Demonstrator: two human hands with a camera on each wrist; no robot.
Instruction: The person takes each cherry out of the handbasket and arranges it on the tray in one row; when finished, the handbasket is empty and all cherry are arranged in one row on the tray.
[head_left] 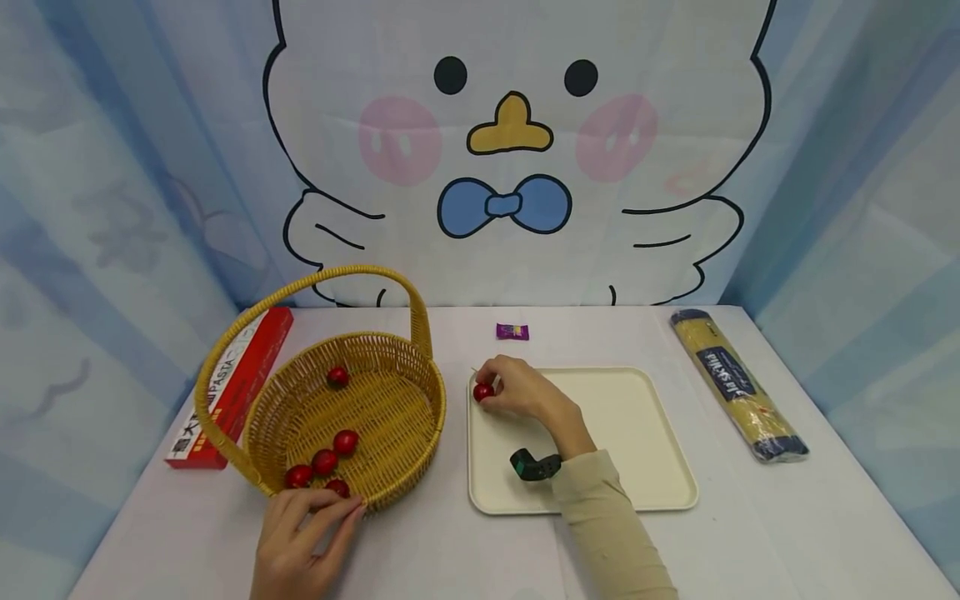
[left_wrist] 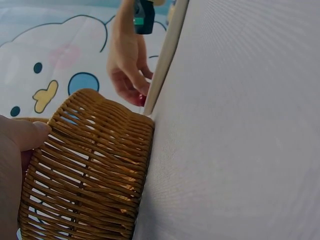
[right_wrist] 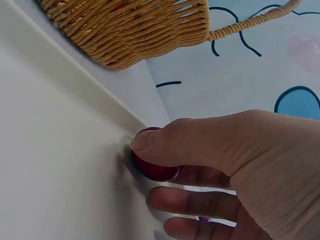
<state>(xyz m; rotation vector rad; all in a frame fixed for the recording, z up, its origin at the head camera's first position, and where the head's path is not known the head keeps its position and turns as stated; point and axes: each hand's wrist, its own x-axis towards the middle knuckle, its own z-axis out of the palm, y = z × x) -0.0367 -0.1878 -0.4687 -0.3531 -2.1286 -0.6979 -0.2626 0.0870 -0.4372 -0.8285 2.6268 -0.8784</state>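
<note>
Far left, a red cardboard pasta box (head_left: 238,385) lay on the white table (head_left: 787,525), just beside and partly behind the round woven yellow wicker basket with arched handle (head_left: 408,467). Five small red cherry-like fruits showed in the basket (head_left: 324,462): one toward the far side, four bunched near the front rim. The left hand (head_left: 296,542) rested on that front rim, fingers (head_left: 330,502) loosely spread and laid over the weave, holding no fruit; the nearest fruit sat just beyond the fingertips, inside the wall. The left wrist view showed only a thumb (left_wrist: 22,134) against the basket's outer wall (left_wrist: 95,165).

Right of the basket, the cream square plastic tray (head_left: 637,433) lay close beside it, whether touching could not be told. The right hand (head_left: 525,392) was over the tray's far-left corner, thumb and fingers (right_wrist: 200,145) pinching one small red round fruit (head_left: 483,392) down against the tray floor, tight to the raised rim. That fruit lay on the basket side of the hand, under the fingertips; a thin stalk seemed to point away from the person, unsure. The right hand was the nearer one to it, the left well apart.

Beyond the tray sat a small purple wrapped sweet (head_left: 512,332). Far right, a long clear pack of yellow spaghetti with dark label (head_left: 738,385) lay lengthwise, near-to-far.
</note>
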